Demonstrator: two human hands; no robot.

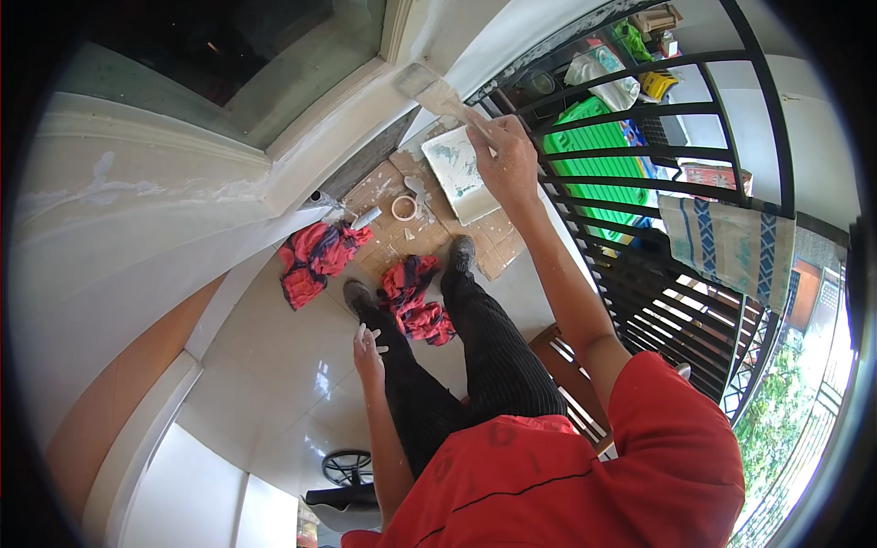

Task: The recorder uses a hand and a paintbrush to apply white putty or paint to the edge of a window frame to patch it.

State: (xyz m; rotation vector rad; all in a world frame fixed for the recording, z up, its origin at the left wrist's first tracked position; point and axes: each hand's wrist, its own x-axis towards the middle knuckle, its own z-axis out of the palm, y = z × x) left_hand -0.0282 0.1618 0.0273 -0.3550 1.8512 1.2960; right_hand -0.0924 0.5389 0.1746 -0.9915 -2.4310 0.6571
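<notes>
My right hand [508,164] is raised in front of the window frame, closed round the handle of a flat, pale-smeared paintbrush [446,100]. The brush's broad head lies across the white frame's corner [402,84]; I cannot tell whether it touches. My left hand [368,354] hangs low over my left leg, holding nothing, its whitened fingers apart. Below the right hand, a white paint tray [454,163] with grey-green smears sits on stained cardboard [489,247]. Beside it are a small round tub [404,208], a pale spoon-like tool [416,186] and a small paint roller [365,217].
Red-and-black cloths [315,260] lie around my feet on shiny tiles [274,356]. Black metal railings [630,187] rise at the right, with a patterned towel [726,242] over them and a green crate [594,155] behind. A wooden chair [562,365] stands near my right leg.
</notes>
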